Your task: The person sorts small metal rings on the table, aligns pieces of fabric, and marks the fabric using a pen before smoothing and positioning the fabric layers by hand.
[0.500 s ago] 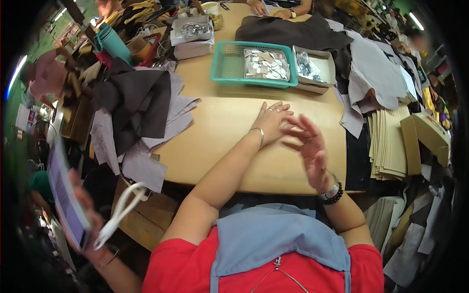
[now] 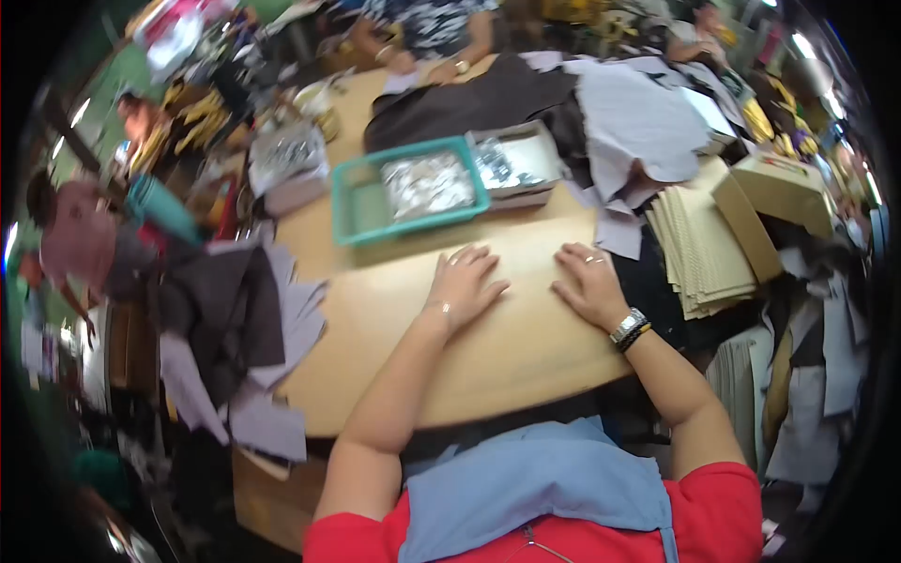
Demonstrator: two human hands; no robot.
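My left hand [image 2: 465, 286] rests palm down on the wooden table [image 2: 375, 347], fingers apart, with nothing in it. To its right, my right hand [image 2: 589, 284] also lies on the tabletop, fingers spread and empty, a watch [image 2: 629, 328] on its wrist. Just beyond both hands is a teal plastic basket [image 2: 361, 232], with a blurred heap of small pale pieces [image 2: 427, 186] on its right side. Against the basket's right end sits an open cardboard box [image 2: 535, 155] holding small shiny items.
Dark fabric [image 2: 225, 319] and pale grey pieces hang over the table's left edge. More dark cloth [image 2: 469, 103] lies at the back, where another person's hands [image 2: 441, 70] rest. On the right stand stacked cream sheets [image 2: 699, 249] and a cardboard carton [image 2: 779, 202].
My hands have moved apart and come down flat on the table. The view has shifted, and the hand holding a phone-like device at the lower left is out of sight.
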